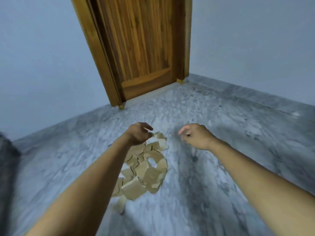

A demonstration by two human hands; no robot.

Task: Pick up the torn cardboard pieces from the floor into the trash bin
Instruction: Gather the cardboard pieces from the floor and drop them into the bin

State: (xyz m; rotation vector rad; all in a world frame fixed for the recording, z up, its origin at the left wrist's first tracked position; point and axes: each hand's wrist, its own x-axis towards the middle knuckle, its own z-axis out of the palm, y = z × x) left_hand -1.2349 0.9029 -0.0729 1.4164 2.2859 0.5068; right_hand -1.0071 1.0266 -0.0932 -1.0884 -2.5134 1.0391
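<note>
Several torn tan cardboard pieces lie in a loose heap on the grey marbled floor, in the middle of the view. My left hand hovers over the heap's far end, fingers loosely curled, holding nothing that I can see. My right hand hangs to the right of the heap, apart from it, fingers relaxed and curled downward, empty. My left forearm covers the left edge of the heap. No trash bin is in view.
A closed wooden door stands in its frame straight ahead, with pale blue walls on both sides. A dark blurred shape sits at the left edge. Bare floor spreads around the heap.
</note>
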